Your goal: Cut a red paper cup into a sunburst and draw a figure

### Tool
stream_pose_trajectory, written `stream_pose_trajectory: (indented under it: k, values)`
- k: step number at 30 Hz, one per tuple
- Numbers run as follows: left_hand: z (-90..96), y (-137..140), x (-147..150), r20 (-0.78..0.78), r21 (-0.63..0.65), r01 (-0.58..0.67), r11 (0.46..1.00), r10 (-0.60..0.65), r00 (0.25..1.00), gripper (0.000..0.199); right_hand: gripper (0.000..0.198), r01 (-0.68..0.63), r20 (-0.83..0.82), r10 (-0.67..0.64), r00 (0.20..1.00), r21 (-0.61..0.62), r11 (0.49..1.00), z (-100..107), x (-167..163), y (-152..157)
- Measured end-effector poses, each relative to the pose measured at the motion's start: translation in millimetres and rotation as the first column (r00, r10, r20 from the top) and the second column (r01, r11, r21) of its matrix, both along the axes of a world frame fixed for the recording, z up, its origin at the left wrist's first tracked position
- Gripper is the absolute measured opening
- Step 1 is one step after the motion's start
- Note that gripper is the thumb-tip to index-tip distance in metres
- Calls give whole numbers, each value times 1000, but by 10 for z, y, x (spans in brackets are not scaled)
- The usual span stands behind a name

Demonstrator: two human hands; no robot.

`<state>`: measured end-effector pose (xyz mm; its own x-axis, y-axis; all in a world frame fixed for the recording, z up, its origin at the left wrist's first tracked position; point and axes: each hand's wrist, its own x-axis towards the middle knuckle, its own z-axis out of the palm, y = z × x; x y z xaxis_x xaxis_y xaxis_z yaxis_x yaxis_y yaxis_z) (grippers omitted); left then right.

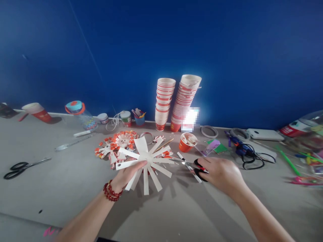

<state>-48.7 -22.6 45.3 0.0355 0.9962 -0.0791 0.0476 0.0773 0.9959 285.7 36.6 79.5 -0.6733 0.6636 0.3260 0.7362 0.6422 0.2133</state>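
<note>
My left hand point(131, 173), with red beads at the wrist, grips a white paper cup cut into strips point(145, 157). Its strips fan out around the base like petals, and my thumb presses near the centre. In my right hand point(222, 173) is a pair of scissors point(188, 163) with black handles, its blades pointing left at the tips of the strips on the right. A narrow white strip point(198, 177) lies under the scissors. Behind the cut cup sit orange-and-white paper cutouts point(123, 139). Beyond the scissors stands an orange paper cup point(184, 147) holding paper scraps.
Two tall stacks of paper cups point(165, 104) stand against the blue wall. Left are black-handled scissors point(19, 169), a ruler point(73, 143) and a clear bottle point(85, 116). Rightward lie a tape roll point(209, 132), a glue gun point(241, 148) with black cord, and a white box-shaped device point(264, 134).
</note>
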Motion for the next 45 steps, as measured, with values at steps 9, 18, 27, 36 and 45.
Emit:
stream_pose_trajectory:
  k: [9,18,27,36,45]
  values:
    - [78,-5,26,23,-45,45,998,-44,999,28,25,-51,15,50,999,21,998,54,-17,-8]
    - [69,-13,18,43,-104,49,993,-45,998,31,27,-101,43,98,994,85,991,111,-49,-30]
    - [48,-17,11,27,-105,45,993,-43,999,30,28,-96,67,93,993,55,994,113,-73,-33]
    - [67,-8,30,42,-122,45,991,-40,998,27,20,-99,118,96,988,19,995,88,-103,-7]
    - [68,-18,28,62,-130,28,991,-20,998,27,14,-123,119,123,985,-9,992,94,-95,2]
